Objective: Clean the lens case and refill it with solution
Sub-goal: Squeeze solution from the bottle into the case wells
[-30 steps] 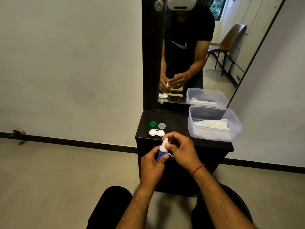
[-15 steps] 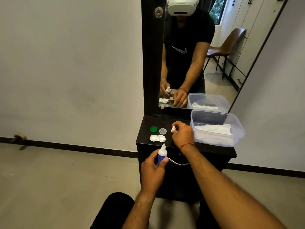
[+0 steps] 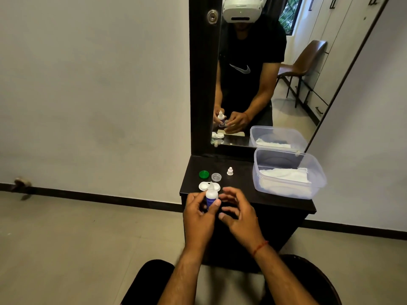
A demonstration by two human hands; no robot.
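On the dark dresser top (image 3: 242, 190), just beyond the hands, the white lens case (image 3: 203, 186) lies with both wells uncovered. Its green cap (image 3: 204, 174) and clear cap (image 3: 216, 176) sit just behind it, and the small white bottle cap (image 3: 230, 171) stands off to their right. The left hand (image 3: 198, 216) grasps the solution bottle (image 3: 211, 195) upright, thumb across the front and bare nozzle pointing up, in front of the case. The right hand (image 3: 241, 219) hovers just beside it with fingers loosely curled and nothing in them.

The step in hand looks like dosing the wells. To do it well, tip the nozzle over one well at a time and keep the tip off the plastic (contact would dirty it). Squeeze gently: a small soft bottle can spurt. The free hand would best pin the light case to the top so it doesn't skate. The white tissue (image 3: 284, 176) in the clear plastic tub (image 3: 322, 181) at the right is near enough for wiping.

As for writing, the bottle carries a blue-violet label, but its print is too small to read. In the mirror (image 3: 293, 89) the person's black shirt shows a white swoosh mark – no lettering – and the white headset shows no legible name.
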